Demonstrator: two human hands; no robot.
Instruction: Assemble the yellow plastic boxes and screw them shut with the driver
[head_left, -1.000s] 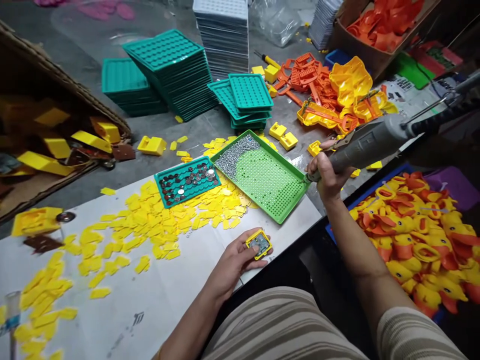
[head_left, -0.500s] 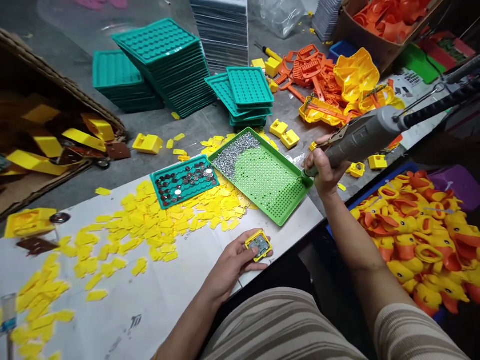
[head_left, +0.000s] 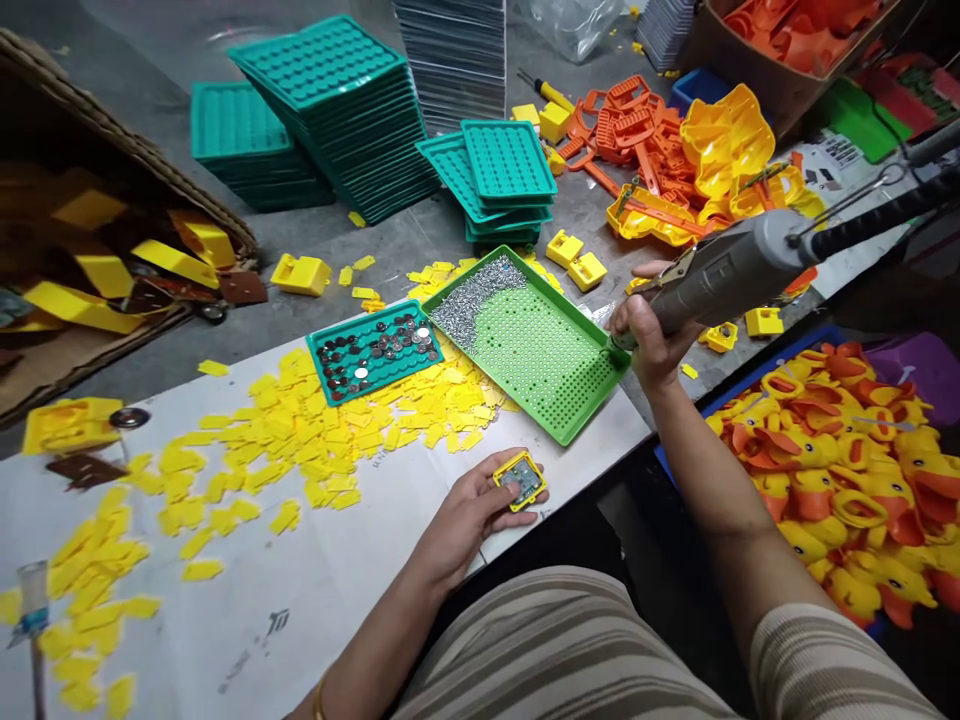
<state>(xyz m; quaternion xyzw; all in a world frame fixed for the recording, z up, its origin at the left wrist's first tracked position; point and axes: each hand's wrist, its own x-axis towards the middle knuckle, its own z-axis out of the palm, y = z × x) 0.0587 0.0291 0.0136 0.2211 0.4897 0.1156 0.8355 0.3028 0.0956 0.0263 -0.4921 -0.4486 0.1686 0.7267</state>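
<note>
My left hand [head_left: 480, 505] is closed around a small yellow plastic case [head_left: 529, 478] with a circuit board in it, the thumb lying on the board. It is near the table's front edge. My right hand [head_left: 651, 335] is wrapped round a grey electric screwdriver [head_left: 724, 268] that hangs from a black coiled cord. The screwdriver's tip is at the right corner of a green perforated tray [head_left: 559, 350]; whether it touches a screw there I cannot tell. Small silver screws [head_left: 476, 300] are heaped at the tray's far left end.
Left of the screws stands a teal tray [head_left: 375, 350] of round metal discs, among scattered yellow plastic pieces [head_left: 300, 420]. Stacked teal trays [head_left: 345, 130] and orange parts [head_left: 630, 120] lie behind. A cardboard box [head_left: 112, 160] is at left, a bin of yellow ducks [head_left: 832, 460] at right.
The whole view has shifted slightly, with the table items a little higher and further right. Both hands keep their holds, and the screwdriver tip remains at the green tray's right corner.
</note>
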